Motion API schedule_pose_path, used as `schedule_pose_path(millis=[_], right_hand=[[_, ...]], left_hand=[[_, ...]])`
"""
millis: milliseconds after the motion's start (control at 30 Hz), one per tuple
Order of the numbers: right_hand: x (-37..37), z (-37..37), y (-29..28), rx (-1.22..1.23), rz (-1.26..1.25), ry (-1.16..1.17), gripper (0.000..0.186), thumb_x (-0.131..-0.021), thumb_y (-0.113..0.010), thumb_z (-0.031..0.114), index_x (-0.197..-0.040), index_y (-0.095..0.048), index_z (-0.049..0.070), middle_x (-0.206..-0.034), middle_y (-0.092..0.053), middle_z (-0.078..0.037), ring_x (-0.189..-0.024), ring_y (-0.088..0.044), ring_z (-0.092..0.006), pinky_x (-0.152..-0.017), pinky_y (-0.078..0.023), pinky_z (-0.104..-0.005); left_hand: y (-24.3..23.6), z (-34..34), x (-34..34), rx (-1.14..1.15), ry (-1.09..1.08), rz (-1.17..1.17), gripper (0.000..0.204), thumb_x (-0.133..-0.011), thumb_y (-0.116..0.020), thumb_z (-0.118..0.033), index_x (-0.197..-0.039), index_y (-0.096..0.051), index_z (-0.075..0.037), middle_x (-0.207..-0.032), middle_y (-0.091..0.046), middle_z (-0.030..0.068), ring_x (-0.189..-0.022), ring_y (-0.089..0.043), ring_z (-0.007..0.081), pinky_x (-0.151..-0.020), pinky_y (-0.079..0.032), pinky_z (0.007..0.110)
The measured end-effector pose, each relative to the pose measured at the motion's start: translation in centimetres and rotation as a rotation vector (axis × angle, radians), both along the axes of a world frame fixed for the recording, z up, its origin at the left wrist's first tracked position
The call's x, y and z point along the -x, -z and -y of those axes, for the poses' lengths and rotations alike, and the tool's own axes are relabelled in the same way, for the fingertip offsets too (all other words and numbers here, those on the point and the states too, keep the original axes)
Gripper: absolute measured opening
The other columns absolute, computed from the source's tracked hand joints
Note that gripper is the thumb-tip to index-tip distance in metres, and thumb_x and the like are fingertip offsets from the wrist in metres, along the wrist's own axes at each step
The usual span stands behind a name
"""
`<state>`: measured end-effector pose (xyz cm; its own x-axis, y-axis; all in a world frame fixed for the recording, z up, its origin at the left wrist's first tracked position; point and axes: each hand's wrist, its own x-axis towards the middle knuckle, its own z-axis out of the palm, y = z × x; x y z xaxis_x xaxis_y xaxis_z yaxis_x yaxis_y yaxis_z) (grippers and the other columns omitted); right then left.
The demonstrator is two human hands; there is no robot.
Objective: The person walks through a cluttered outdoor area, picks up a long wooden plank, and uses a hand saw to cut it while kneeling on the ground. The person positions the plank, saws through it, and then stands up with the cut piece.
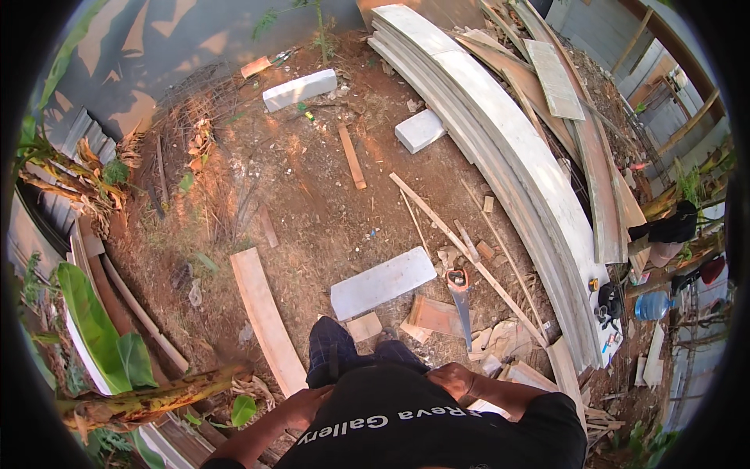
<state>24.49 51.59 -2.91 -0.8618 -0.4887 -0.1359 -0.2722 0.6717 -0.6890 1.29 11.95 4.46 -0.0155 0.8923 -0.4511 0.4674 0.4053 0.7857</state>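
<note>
My left hand (308,405) rests at my left hip beside the black shirt (383,414); the shirt hides its fingertips. At the right side of my waist, my right hand (451,380) is closed, its fingers curled in against the dark trousers; whatever they grip is hidden. A hand saw (459,301) with an orange and black handle lies on the ground ahead of my right hand, blade toward me. Just in front of my feet is a pale grey rectangular block (383,282). A wide wooden board (267,320) stretches forward from near my left hand.
A long stack of pale panels (500,133) runs along the right, with loose planks (558,78) beside it. Two more blocks (300,90) (420,130) lie farther off. Wood strips (469,254) and offcuts (441,315) litter the ground. Another person (670,230) is at far right, near a blue water jug (653,306).
</note>
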Motion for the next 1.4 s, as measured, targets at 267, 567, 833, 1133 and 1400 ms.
schedule_pose_path(millis=[267, 567, 833, 1133, 1400], right_hand=[[8.5, -0.2, -2.0, 0.106, -0.048, 0.049, 0.044, -0.086, -0.058, 0.029, -0.124, -0.058, 0.005, -0.114, -0.066, -0.01, -0.09, -0.07, -0.0266, -0.074, -0.057, -0.036], [22.5, 5.4, -0.5, 0.235, 0.089, 0.112, 0.044, -0.087, -0.056, 0.029, -0.123, -0.057, 0.004, -0.116, -0.064, -0.014, -0.089, -0.071, -0.0306, -0.076, -0.059, -0.0398], [34.2, 10.1, -5.5, -0.043, -0.09, -0.022, 0.042, -0.085, -0.056, 0.027, -0.12, -0.058, 0.004, -0.116, -0.064, -0.014, -0.096, -0.07, -0.0293, -0.08, -0.06, -0.038], [42.1, 10.6, -8.1, 0.058, -0.201, 0.283, 0.038, -0.086, -0.059, 0.027, -0.117, -0.063, 0.005, -0.116, -0.066, -0.011, -0.094, -0.07, -0.027, -0.073, -0.059, -0.0362], [52.3, 5.3, -4.6, 0.121, -0.221, 0.387, 0.036, -0.082, -0.064, 0.023, -0.11, -0.068, 0.001, -0.109, -0.07, -0.012, -0.086, -0.071, -0.0283, -0.07, -0.059, -0.0361]], left_hand=[[2.0, 2.0, 5.4, -0.067, -0.122, 0.011, 0.093, -0.072, -0.074, -0.034, -0.151, -0.031, -0.01, -0.148, -0.044, 0.0188, -0.104, -0.064, 0.0424, -0.085, -0.056, 0.047], [2.7, 7.4, 21.2, 0.028, -0.204, 0.171, 0.068, -0.095, -0.059, -0.032, -0.153, -0.033, -0.011, -0.143, -0.051, 0.0168, -0.102, -0.067, 0.0345, -0.085, -0.056, 0.041], [-0.8, 9.6, 33.1, 0.471, -0.8, 1.001, 0.059, -0.106, -0.046, -0.042, -0.154, -0.035, -0.011, -0.127, -0.063, 0.0055, -0.105, -0.06, 0.0064, -0.085, -0.053, 0.025], [6.9, 10.8, 41.9, 0.066, -0.285, 0.658, 0.08, -0.092, -0.062, -0.042, -0.155, -0.026, -0.007, -0.148, -0.043, 0.0172, -0.12, -0.058, 0.0294, -0.096, -0.051, 0.039], [5.5, 4.5, 51.4, -0.011, -0.012, 0.12, 0.114, -0.072, -0.08, -0.046, -0.158, -0.015, -0.007, -0.159, -0.024, 0.0223, -0.135, -0.045, 0.0436, -0.11, -0.041, 0.047]])
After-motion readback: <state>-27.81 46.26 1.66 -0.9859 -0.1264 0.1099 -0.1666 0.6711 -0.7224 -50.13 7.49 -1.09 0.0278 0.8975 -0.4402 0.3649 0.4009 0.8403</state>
